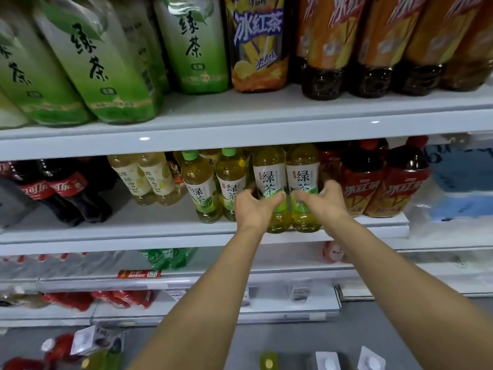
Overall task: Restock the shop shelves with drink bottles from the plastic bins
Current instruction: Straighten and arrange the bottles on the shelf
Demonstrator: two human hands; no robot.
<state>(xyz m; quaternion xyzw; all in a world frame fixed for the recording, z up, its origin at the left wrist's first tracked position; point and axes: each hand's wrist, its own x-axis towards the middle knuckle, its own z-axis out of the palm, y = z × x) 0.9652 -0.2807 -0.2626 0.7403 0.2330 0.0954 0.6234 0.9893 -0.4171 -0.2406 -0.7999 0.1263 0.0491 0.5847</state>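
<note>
While the left hand (254,209) gripped one green tea bottle (269,180) and the right hand (322,200) gripped a second bottle (302,177), both stood at the front edge of the middle shelf (186,236). A good push would go slow and straight, keeping them upright, just beside the red tea bottles (384,188). Each looked full of yellow tea. Whether a bin held the bottle tops (328,363) lower down was unclear.
</note>
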